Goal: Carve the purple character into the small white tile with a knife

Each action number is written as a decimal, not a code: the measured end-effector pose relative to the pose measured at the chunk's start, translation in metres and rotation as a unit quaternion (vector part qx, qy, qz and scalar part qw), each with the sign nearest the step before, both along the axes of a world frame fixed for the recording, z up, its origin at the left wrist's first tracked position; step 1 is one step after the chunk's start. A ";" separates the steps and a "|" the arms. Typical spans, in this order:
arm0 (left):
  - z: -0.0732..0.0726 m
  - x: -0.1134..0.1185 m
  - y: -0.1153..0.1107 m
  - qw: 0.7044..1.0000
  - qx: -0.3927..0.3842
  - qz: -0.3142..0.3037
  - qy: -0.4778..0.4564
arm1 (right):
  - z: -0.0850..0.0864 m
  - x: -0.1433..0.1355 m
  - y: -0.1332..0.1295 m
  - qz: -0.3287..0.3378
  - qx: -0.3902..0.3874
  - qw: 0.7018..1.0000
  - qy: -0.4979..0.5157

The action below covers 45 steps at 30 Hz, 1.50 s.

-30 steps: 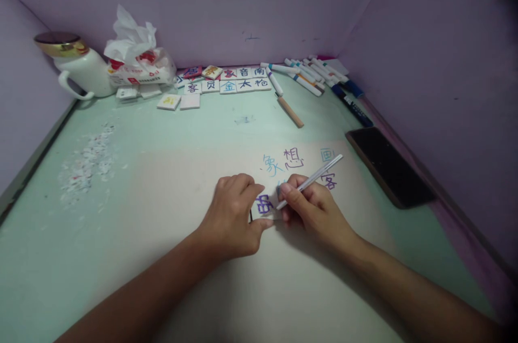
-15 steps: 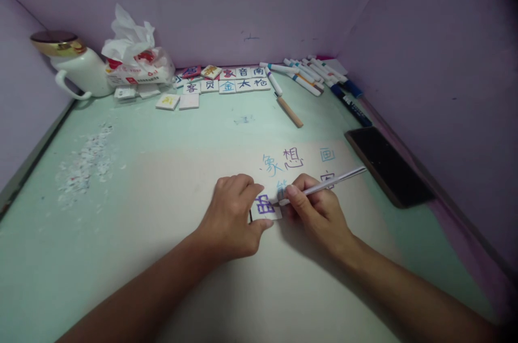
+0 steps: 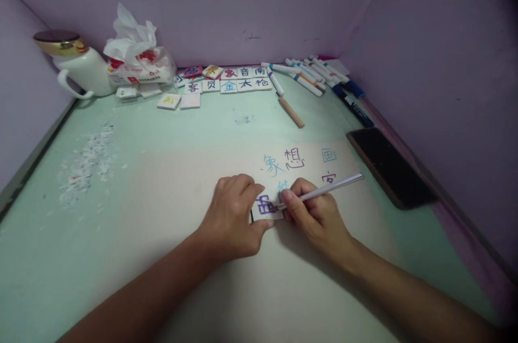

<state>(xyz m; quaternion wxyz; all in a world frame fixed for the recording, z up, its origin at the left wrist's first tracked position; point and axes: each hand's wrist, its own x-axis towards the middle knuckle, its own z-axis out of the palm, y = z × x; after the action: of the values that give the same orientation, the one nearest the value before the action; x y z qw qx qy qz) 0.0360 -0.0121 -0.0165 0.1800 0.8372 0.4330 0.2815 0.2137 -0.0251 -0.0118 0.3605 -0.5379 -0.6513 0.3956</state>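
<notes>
On the pale board (image 3: 190, 170), my left hand (image 3: 232, 219) grips a small white square block (image 3: 277, 214) by its edges, between thumb and fingers. Thick purple strokes of a character cover the block's face. My right hand (image 3: 318, 216) is closed in a pen grip around a slim silver pen-shaped carving knife (image 3: 335, 184). The knife's tip touches the right side of the purple strokes; the tip itself is too small to make out. Blue and purple characters (image 3: 293, 158) are written on the board just beyond the hands, some partly covered by my right hand.
White crumbs (image 3: 87, 165) are scattered at the left. At the back stand a white mug (image 3: 91, 73), a tissue pack (image 3: 141, 70) and rows of lettered blocks (image 3: 229, 87). Markers (image 3: 309, 84), a wooden-handled tool (image 3: 291, 112) and a phone (image 3: 388, 167) lie toward the right.
The knife's tip and my right fingers have shifted slightly, and the handle's far end has tipped down a little. My left hand keeps its hold on the block.
</notes>
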 end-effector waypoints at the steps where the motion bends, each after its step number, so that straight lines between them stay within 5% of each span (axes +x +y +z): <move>1: 0.000 0.000 0.000 1.000 -0.001 0.002 0.000 | 0.000 0.000 0.000 -0.001 -0.003 1.000 -0.003; 16: 0.002 0.002 -0.003 0.999 0.006 0.032 0.024 | 0.001 -0.001 -0.001 -0.010 -0.056 0.998 0.024; 25: 0.002 0.005 -0.005 0.989 0.048 0.056 0.128 | -0.001 -0.002 0.001 -0.037 -0.062 0.996 0.054; 33: 0.016 -0.002 -0.003 0.977 -0.002 -0.041 0.210 | 0.003 0.000 0.003 -0.037 -0.029 0.999 0.011; 45: 0.002 0.001 -0.005 0.991 0.045 0.025 0.122 | 0.003 -0.003 0.002 -0.042 -0.073 0.995 0.052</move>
<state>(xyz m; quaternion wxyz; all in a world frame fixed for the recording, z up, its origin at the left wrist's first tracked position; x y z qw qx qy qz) 0.0369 -0.0171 -0.0149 0.0808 0.8614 0.4594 0.2009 0.2108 -0.0231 -0.0086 0.3704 -0.5677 -0.5781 0.4542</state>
